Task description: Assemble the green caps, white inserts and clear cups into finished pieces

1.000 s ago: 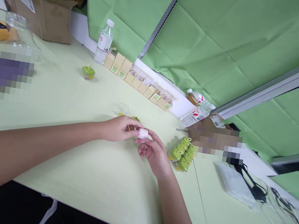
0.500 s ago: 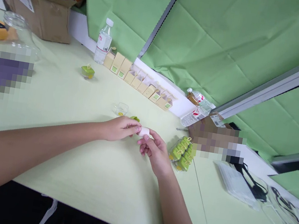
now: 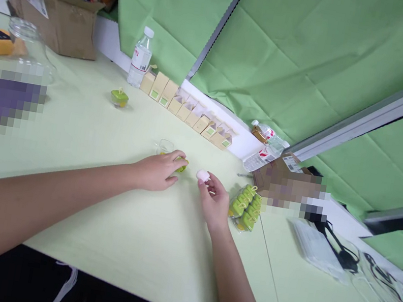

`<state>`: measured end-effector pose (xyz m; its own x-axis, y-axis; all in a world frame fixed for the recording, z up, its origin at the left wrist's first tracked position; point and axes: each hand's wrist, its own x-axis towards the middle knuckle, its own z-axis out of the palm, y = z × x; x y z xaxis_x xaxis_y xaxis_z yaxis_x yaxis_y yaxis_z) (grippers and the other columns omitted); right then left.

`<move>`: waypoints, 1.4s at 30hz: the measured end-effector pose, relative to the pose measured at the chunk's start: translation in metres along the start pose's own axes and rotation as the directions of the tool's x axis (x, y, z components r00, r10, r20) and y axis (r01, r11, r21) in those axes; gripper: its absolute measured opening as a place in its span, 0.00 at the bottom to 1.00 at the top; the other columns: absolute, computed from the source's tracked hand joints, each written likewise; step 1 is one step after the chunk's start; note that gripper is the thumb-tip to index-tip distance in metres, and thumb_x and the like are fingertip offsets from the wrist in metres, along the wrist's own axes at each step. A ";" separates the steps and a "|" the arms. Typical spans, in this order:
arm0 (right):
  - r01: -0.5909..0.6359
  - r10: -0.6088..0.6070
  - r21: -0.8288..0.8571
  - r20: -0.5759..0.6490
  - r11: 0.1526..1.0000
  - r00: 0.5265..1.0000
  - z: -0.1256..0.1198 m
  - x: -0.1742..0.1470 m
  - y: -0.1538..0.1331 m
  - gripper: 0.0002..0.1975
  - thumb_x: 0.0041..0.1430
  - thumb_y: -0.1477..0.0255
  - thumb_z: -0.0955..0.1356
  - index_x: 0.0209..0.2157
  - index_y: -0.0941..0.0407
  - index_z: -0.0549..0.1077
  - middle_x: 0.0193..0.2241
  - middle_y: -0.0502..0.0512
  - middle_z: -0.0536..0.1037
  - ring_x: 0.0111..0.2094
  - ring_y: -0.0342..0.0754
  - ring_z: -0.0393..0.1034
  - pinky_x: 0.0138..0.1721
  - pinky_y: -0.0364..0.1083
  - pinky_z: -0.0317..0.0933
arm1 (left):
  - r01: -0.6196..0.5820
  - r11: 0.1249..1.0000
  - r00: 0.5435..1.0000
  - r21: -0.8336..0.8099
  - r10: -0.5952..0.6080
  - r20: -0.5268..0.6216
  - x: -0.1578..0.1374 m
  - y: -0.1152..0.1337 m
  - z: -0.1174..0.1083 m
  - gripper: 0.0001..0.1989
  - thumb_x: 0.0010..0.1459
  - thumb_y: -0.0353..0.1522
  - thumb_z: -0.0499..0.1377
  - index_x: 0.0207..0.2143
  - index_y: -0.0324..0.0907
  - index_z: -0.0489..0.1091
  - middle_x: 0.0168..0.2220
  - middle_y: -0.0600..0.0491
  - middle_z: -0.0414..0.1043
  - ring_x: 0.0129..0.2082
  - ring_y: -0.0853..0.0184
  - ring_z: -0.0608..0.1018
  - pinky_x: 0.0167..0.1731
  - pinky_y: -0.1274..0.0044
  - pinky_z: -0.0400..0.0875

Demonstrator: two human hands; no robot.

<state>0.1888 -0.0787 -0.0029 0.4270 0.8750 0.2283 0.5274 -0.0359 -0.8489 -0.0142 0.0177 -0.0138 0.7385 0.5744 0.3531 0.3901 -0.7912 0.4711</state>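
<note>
Pinched between the thumb and fingers of my right hand (image 3: 215,202) is a small whitish-pink rounded piece (image 3: 202,175), held above the table. My left hand (image 3: 159,171) has its thumb and fingers apart, the fingertips over a small green lid (image 3: 182,165). Part of that lid is hidden by the fingers, and I cannot tell if they touch it. Just behind the left hand stands a small clear container (image 3: 166,145), partly covered by the hand. To the right of my right hand, several clear containers with green lids (image 3: 246,205) stand grouped together.
One more green-lidded container (image 3: 119,98) stands at the back left. Along the wall are a water bottle (image 3: 140,58), a row of small cardboard boxes (image 3: 185,108) and bottles lying down (image 3: 265,151). A glass jar (image 3: 28,50) and a large carton (image 3: 64,20) are at left; cables (image 3: 387,285) lie at right.
My left hand has let go of the whitish-pink piece and moved slightly left, over the green lid. My right hand keeps the piece and has shifted a little right.
</note>
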 end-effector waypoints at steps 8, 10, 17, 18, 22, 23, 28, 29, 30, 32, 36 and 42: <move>0.224 -0.186 -0.462 0.128 0.858 0.974 -0.006 0.001 0.011 0.17 0.57 0.65 0.68 0.47 0.53 0.75 0.38 0.58 0.79 0.38 0.53 0.69 0.43 0.52 0.61 | 0.025 0.999 1.000 0.029 -0.025 0.009 0.001 -0.006 0.002 0.08 0.59 0.32 0.54 0.40 0.42 0.69 0.60 0.47 0.60 0.42 0.61 0.77 0.39 0.72 0.69; 0.235 -0.193 -0.484 0.136 0.843 0.972 -0.006 0.001 0.011 0.17 0.58 0.64 0.67 0.48 0.54 0.75 0.41 0.59 0.78 0.40 0.54 0.69 0.45 0.54 0.62 | 0.007 1.000 1.000 0.007 -0.007 0.005 0.002 -0.008 0.003 0.06 0.59 0.31 0.54 0.38 0.42 0.69 0.59 0.48 0.62 0.43 0.61 0.77 0.40 0.72 0.69; 0.294 -0.304 -0.367 0.030 0.883 0.952 -0.006 -0.005 0.002 0.23 0.60 0.64 0.67 0.56 0.55 0.69 0.47 0.62 0.76 0.49 0.57 0.67 0.49 0.57 0.63 | -0.042 0.981 0.998 -0.192 0.031 -0.058 0.003 0.001 0.000 0.02 0.56 0.31 0.58 0.33 0.42 0.68 0.58 0.50 0.65 0.42 0.63 0.77 0.43 0.71 0.70; 0.324 -0.331 -0.335 0.038 0.885 0.943 -0.006 -0.006 -0.001 0.22 0.60 0.65 0.67 0.55 0.54 0.69 0.47 0.61 0.76 0.49 0.57 0.67 0.48 0.57 0.64 | -0.055 0.969 0.996 -0.240 0.037 -0.076 0.003 0.004 -0.001 0.03 0.56 0.32 0.59 0.33 0.42 0.67 0.58 0.50 0.66 0.43 0.63 0.77 0.43 0.71 0.70; 0.398 -0.379 -0.220 0.124 0.891 0.917 -0.005 -0.012 -0.014 0.22 0.58 0.68 0.69 0.55 0.52 0.70 0.48 0.59 0.77 0.47 0.55 0.69 0.46 0.54 0.65 | -0.087 0.885 0.992 -0.457 0.033 -0.126 0.002 0.019 -0.002 0.08 0.55 0.34 0.62 0.37 0.42 0.69 0.56 0.48 0.68 0.41 0.65 0.77 0.38 0.74 0.72; 0.401 -0.377 -0.187 0.154 0.897 0.913 -0.005 -0.013 -0.017 0.22 0.57 0.69 0.69 0.54 0.52 0.70 0.48 0.58 0.77 0.46 0.54 0.70 0.45 0.53 0.65 | -0.086 0.859 0.992 -0.504 0.026 -0.125 0.002 0.022 -0.002 0.09 0.55 0.34 0.62 0.39 0.42 0.69 0.56 0.48 0.69 0.39 0.66 0.77 0.37 0.74 0.72; 0.328 -0.315 -0.029 0.210 0.944 0.926 -0.002 -0.016 -0.021 0.15 0.59 0.71 0.66 0.49 0.52 0.74 0.40 0.54 0.80 0.36 0.49 0.72 0.39 0.49 0.65 | -0.023 0.785 1.000 -0.619 0.013 -0.021 0.003 0.024 0.000 0.15 0.55 0.34 0.63 0.45 0.42 0.71 0.51 0.48 0.73 0.34 0.69 0.77 0.33 0.77 0.72; 0.313 -0.304 -0.017 0.192 0.950 0.933 -0.002 -0.015 -0.020 0.15 0.60 0.71 0.66 0.48 0.52 0.74 0.38 0.54 0.80 0.36 0.48 0.72 0.38 0.48 0.65 | -0.003 0.784 1.000 -0.621 0.012 0.010 0.003 0.023 0.000 0.15 0.55 0.34 0.63 0.46 0.42 0.71 0.49 0.48 0.74 0.34 0.69 0.77 0.32 0.77 0.72; 0.302 -0.296 -0.008 0.171 0.953 0.940 -0.002 -0.015 -0.018 0.14 0.60 0.70 0.66 0.48 0.52 0.74 0.37 0.54 0.80 0.35 0.48 0.72 0.39 0.48 0.65 | 0.015 0.784 0.999 -0.621 0.011 0.038 0.003 0.022 0.000 0.16 0.55 0.34 0.62 0.46 0.42 0.71 0.47 0.49 0.75 0.33 0.69 0.77 0.32 0.77 0.72; 0.284 -0.283 0.017 0.140 0.959 0.949 -0.002 -0.014 -0.015 0.14 0.60 0.70 0.67 0.48 0.53 0.74 0.36 0.54 0.79 0.36 0.48 0.72 0.39 0.48 0.65 | 0.039 0.769 0.997 -0.638 0.012 0.074 0.004 0.022 0.000 0.16 0.55 0.35 0.62 0.46 0.42 0.72 0.45 0.50 0.76 0.33 0.69 0.77 0.32 0.77 0.71; 0.230 -0.244 0.125 0.101 0.965 0.965 -0.001 -0.013 -0.013 0.09 0.59 0.68 0.69 0.41 0.53 0.73 0.34 0.54 0.78 0.35 0.48 0.72 0.38 0.48 0.66 | 0.108 0.637 0.990 -0.763 0.003 0.143 0.005 0.023 -0.005 0.13 0.58 0.33 0.58 0.45 0.41 0.72 0.44 0.50 0.76 0.39 0.66 0.78 0.38 0.75 0.72; 0.112 -0.160 0.288 0.149 0.951 0.976 0.000 -0.013 -0.018 0.07 0.57 0.66 0.72 0.34 0.54 0.76 0.31 0.53 0.78 0.30 0.46 0.71 0.35 0.48 0.69 | 0.188 0.557 0.980 -0.809 -0.054 0.190 0.009 0.017 0.001 0.10 0.59 0.34 0.56 0.38 0.40 0.75 0.40 0.51 0.78 0.40 0.65 0.79 0.40 0.75 0.73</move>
<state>0.1732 -0.0893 0.0095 0.2234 0.9313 0.2875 0.3374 0.2029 -0.9193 -0.0005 0.0088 -0.0032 0.8075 0.5658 0.1669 -0.0890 -0.1630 0.9826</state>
